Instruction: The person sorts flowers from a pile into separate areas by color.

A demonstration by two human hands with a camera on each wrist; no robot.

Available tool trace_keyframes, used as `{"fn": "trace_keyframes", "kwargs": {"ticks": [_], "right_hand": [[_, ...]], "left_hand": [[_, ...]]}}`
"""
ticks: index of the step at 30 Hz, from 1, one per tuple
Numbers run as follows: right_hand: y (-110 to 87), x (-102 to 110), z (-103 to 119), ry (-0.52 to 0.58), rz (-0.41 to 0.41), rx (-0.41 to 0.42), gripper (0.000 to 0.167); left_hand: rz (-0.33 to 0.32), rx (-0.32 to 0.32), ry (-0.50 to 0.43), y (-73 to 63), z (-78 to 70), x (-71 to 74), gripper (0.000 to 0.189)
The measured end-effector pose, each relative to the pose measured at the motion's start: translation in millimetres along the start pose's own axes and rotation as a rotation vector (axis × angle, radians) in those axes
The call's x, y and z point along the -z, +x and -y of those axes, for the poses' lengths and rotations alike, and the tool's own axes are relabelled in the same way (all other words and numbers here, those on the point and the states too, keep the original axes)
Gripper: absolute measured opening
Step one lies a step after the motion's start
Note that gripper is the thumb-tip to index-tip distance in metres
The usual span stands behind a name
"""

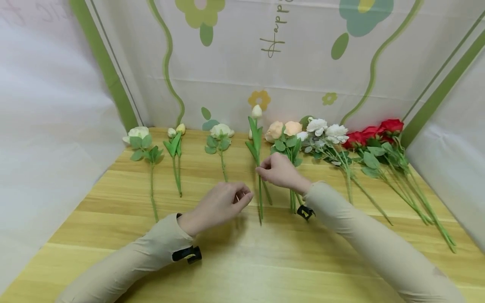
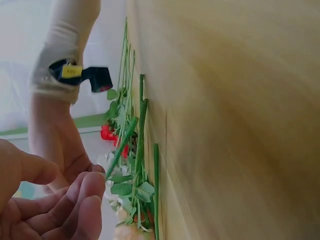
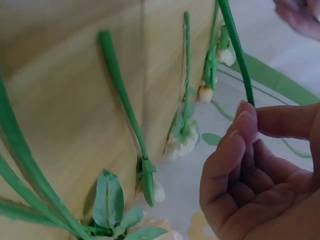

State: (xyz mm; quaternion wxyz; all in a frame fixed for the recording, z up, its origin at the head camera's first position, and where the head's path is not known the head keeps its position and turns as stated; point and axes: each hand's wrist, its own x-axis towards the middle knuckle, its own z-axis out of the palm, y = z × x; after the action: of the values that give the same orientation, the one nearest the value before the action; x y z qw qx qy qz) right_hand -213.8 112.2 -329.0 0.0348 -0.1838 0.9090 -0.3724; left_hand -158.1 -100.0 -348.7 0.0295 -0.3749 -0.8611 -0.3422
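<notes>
My right hand point(image 1: 282, 171) pinches the green stem point(image 3: 239, 52) of a white tulip point(image 1: 257, 111) between thumb and fingertips, holding it above the table. The tulip's head points toward the back wall and its stem end toward me. To the left of that stem, my left hand point(image 1: 219, 206) hovers with loosely bent fingers point(image 2: 90, 207) and holds nothing. A second tulip point(image 3: 146, 182) lies on the table behind the held one, partly hidden in the head view. Right beside my right hand lie peach roses point(image 1: 293, 128), their stems partly covered by the hand.
On the wooden table point(image 1: 242, 269), a white rose point(image 1: 138, 133), a pair of tulips point(image 1: 175, 145) and another white rose point(image 1: 221, 131) lie to the left. White flowers point(image 1: 336, 134) and red roses point(image 1: 390, 126) lie at right. A printed cloth point(image 1: 227, 63) hangs behind.
</notes>
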Motion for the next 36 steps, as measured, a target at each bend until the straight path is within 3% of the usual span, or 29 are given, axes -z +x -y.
{"fn": "trace_keyframes", "kwargs": {"ticks": [6,17,24,32,36], "right_hand": [[17.9,0.8,-2.5,-0.18,0.022,-0.072,0.049],[36.2,-4.3,-9.6,-0.263,0.065,-0.262,0.038],[48.7,-12.1,-15.3,-0.339,0.094,-0.229,0.038],[57.9,-23.8,-16.1,-0.5,0.07,-0.181,0.018],[55.9,-25.4,-14.7,-0.523,0.049,-0.173,0.027]], "left_hand": [[0.023,0.012,0.039,-0.6,1.1,0.0,0.013],[0.063,0.032,0.07,-1.6,4.2,0.6,0.013],[0.09,0.017,0.087,-3.0,6.1,2.8,0.016],[0.117,0.046,0.086,-4.0,7.4,4.7,0.017],[0.144,0.08,0.088,-3.9,7.7,7.2,0.019]]}}
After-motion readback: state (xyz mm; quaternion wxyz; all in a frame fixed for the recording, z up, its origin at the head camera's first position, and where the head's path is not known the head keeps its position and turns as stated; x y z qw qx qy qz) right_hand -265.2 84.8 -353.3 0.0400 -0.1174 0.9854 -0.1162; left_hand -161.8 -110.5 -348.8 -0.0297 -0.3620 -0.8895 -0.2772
